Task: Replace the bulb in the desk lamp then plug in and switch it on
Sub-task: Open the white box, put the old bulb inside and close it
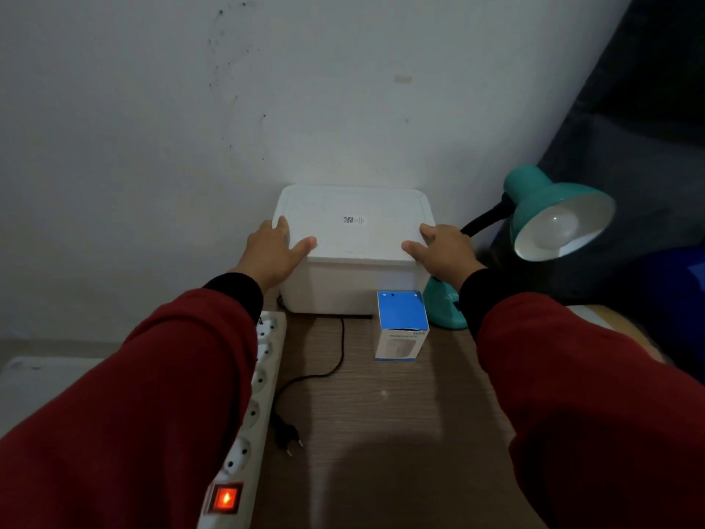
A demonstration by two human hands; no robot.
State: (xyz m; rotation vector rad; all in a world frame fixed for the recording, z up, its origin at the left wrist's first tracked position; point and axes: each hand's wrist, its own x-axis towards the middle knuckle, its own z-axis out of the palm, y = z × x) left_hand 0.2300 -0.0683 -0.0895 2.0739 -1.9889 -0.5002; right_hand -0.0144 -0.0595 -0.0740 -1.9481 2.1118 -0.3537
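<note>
I am laying my left hand (pixel 275 249) on the left edge of the white box (pixel 353 238), thumb spread wide across its lid, fingers flat at the side. My right hand (pixel 442 253) is resting the same way on the right edge; neither is closing around it. The lamp (pixel 549 215) is standing just right of the box, bulb (pixel 559 227) sitting in its shade. The bulb carton (pixel 401 324) is standing before the box, and the plug (pixel 286 433) is lying loose beside the strip (pixel 251 414).
</note>
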